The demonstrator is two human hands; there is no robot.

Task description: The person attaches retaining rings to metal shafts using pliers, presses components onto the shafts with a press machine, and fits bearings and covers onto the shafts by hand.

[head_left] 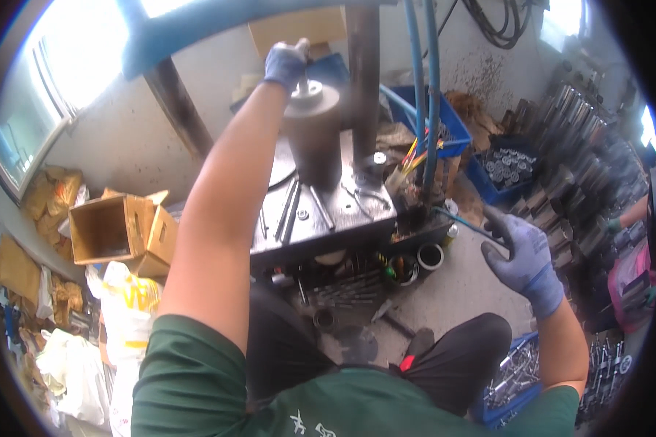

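My left hand [287,64], in a grey-blue glove, is raised at arm's length with its fingers closed around the upper end of a thin metal rod [305,77]. The rod stands on a pale round piece on top of a thick dark metal cylinder [313,142]. That cylinder rests upright on a metal work table [350,211]. My right hand [528,255], gloved likewise, is on the right with thumb and fingers spread. Between them reaches the end of a thin blue lever [463,221], which they do not visibly grip.
Loose rods [290,211] and a small ring [302,215] lie on the table. Blue bins [497,191] of metal parts and many stacked metal cylinders [561,182] crowd the right. A hammer [392,317] lies on the floor. Cardboard boxes [120,227] stand left. Another person's arm [633,213] shows far right.
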